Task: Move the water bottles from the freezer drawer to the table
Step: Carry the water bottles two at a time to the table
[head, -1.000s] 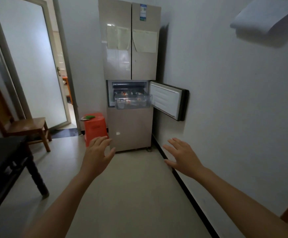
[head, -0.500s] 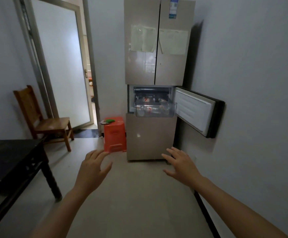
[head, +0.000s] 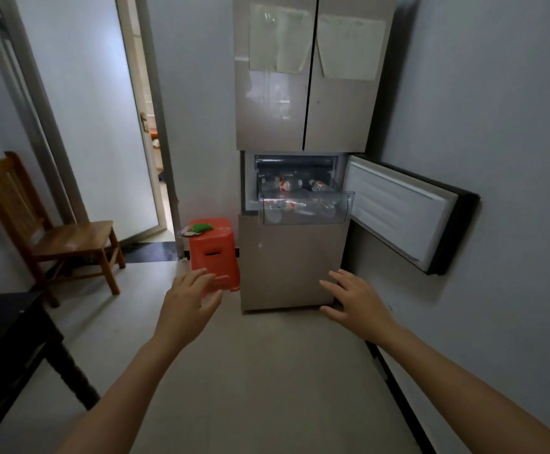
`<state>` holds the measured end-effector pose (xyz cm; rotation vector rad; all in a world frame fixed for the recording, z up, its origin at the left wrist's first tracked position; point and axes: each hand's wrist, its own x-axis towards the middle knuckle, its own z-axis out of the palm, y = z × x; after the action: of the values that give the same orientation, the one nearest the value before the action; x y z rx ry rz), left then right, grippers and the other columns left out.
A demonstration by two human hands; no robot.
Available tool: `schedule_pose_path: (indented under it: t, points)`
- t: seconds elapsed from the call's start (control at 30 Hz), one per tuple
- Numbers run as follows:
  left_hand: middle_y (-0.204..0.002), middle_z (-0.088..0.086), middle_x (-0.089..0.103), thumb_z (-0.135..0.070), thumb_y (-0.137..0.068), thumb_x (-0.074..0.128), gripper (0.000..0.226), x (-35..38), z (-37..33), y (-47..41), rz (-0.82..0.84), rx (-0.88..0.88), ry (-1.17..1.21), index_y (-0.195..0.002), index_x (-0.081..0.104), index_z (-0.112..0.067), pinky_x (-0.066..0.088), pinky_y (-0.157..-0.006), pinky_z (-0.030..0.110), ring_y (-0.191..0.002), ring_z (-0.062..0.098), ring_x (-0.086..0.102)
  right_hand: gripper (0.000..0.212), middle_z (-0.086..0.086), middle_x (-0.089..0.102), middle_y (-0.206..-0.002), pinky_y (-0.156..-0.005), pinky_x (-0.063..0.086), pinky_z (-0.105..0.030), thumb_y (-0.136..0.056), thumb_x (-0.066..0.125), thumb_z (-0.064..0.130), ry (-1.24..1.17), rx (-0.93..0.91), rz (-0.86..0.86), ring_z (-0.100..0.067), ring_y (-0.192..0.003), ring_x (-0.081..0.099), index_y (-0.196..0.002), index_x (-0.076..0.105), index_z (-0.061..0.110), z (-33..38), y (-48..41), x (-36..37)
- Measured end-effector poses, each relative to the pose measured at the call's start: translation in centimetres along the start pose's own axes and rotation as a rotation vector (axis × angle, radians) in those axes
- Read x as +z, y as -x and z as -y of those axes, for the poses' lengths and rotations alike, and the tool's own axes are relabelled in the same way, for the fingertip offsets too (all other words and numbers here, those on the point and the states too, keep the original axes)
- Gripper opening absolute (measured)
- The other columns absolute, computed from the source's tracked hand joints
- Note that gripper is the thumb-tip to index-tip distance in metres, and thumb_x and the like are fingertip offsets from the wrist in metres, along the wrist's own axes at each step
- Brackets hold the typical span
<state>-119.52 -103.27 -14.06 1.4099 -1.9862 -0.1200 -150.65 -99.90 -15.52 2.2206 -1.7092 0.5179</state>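
While the fridge (head: 300, 119) stands with its freezer door (head: 398, 208) swung open, the dark table (head: 1, 326) sits well apart at the left. The clear drawer (head: 306, 213) juts out. The left hand (head: 187, 306) and right hand (head: 359, 304) hover empty, fingers loosely spread. Water bottles (head: 283, 184) lie inside the drawer.

Water bottles (head: 288, 184) in freezer drawer (head: 303, 215), table (head: 1, 326) far left.

Two hands at lower centre: one left hand (head: 190, 298), one right hand (head: 357, 301). One fridge (head: 303, 93) at upper centre, with one drawer (head: 303, 215) holding at least three bottles (head: 283, 184); the full count is unclear. One stool (head: 213, 250), one chair (head: 47, 231) and one surface (head: 1, 326) at left.
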Motion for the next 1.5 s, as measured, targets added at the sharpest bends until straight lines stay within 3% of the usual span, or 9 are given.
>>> schedule_pose_path:
  t: [0.17, 0.37, 0.53, 0.7, 0.83, 1.07, 1.37, 1.5]
  points:
    - [-0.12, 0.016, 0.06, -0.031, -0.082, 0.055, 0.043, 5.4, 0.7, -5.1, 0.073, -0.003, 0.045, -0.114, 0.062, -0.004, 0.039, -0.097, 0.04, -0.115, 0.032, 0.05, 0.052, -0.018, 0.054, -0.131, -0.099, 0.038, -0.05, -0.078, 0.061, 0.037, -0.062, 0.104, 0.075, -0.036, -0.126, 0.046, -0.124, 0.059, 0.011, -3.6, -2.1, 2.5]
    - [-0.126, 0.012, 0.056, -0.025, -0.088, 0.059, 0.035, 13.1, -1.0, -13.2, 0.109, 0.035, 0.083, -0.118, 0.06, -0.007, 0.035, -0.101, 0.039, -0.121, 0.027, 0.046, 0.051, -0.018, 0.062, -0.12, -0.089, 0.045, -0.05, -0.072, 0.069, 0.036, -0.018, 0.096, 0.1, -0.038, -0.114, 0.056, -0.116, 0.064, 0.01, -11.5, -6.6, 5.9]
    - [-0.128, 0.012, 0.055, -0.024, -0.088, 0.059, 0.035, 17.2, -3.0, -19.6, 0.091, 0.007, 0.088, -0.119, 0.058, -0.008, 0.035, -0.102, 0.039, -0.122, 0.027, 0.045, 0.054, -0.013, 0.043, -0.142, -0.11, 0.025, -0.044, -0.085, 0.062, 0.036, -0.107, 0.13, 0.106, -0.03, -0.137, 0.032, -0.133, 0.049, 0.015, -17.8, -11.7, 8.2]
    - [-0.125, 0.01, 0.057, -0.034, -0.086, 0.056, 0.039, 20.8, -3.2, -24.2, 0.117, -0.042, 0.047, -0.116, 0.061, -0.009, 0.037, -0.1, 0.039, -0.12, 0.026, 0.047, 0.055, -0.009, 0.034, -0.148, -0.114, 0.018, -0.039, -0.089, 0.057, 0.037, -0.157, 0.124, 0.181, -0.025, -0.141, 0.022, -0.138, 0.042, 0.017, -22.7, -16.4, 11.2]
    - [-0.123, 0.015, 0.058, -0.022, -0.085, 0.063, 0.035, 23.0, -2.8, -25.8, 0.117, -0.099, 0.001, -0.115, 0.062, -0.005, 0.036, -0.1, 0.041, -0.119, 0.032, 0.048, 0.056, -0.005, 0.027, -0.152, -0.115, 0.014, -0.035, -0.091, 0.052, 0.041, -0.166, 0.128, 0.264, -0.021, -0.143, 0.016, -0.141, 0.036, 0.021, -24.7, -18.6, 13.8]
    - [-0.12, 0.017, 0.06, -0.034, -0.079, 0.053, 0.047, 27.3, -0.6, -31.1, 0.148, -0.148, 0.004, -0.112, 0.063, -0.003, 0.038, -0.097, 0.042, -0.116, 0.034, 0.05, 0.056, -0.004, 0.025, -0.153, -0.115, 0.012, -0.034, -0.092, 0.051, 0.041, -0.203, 0.129, 0.309, -0.02, -0.143, 0.014, -0.142, 0.034, 0.021, -28.1, -23.2, 17.9]
    - [-0.127, 0.017, 0.055, -0.017, -0.085, 0.062, 0.035, 32.9, 3.5, -43.3, 0.098, -0.154, 0.062, -0.118, 0.059, -0.003, 0.034, -0.101, 0.04, -0.121, 0.032, 0.044, 0.057, -0.004, 0.024, -0.153, -0.115, 0.009, -0.034, -0.092, 0.048, 0.045, -0.165, 0.148, 0.341, -0.02, -0.143, 0.013, -0.142, 0.034, 0.023, -33.6, -34.8, 22.3]
    - [-0.124, 0.017, 0.057, -0.034, -0.083, 0.055, 0.046, 34.8, 4.9, -48.0, 0.132, -0.107, 0.055, -0.116, 0.061, -0.002, 0.035, -0.1, 0.041, -0.119, 0.033, 0.047, 0.057, -0.004, 0.028, -0.151, -0.114, 0.013, -0.033, -0.091, 0.051, 0.043, -0.171, 0.196, 0.306, -0.021, -0.141, 0.019, -0.141, 0.037, 0.021, -35.4, -38.9, 23.7]
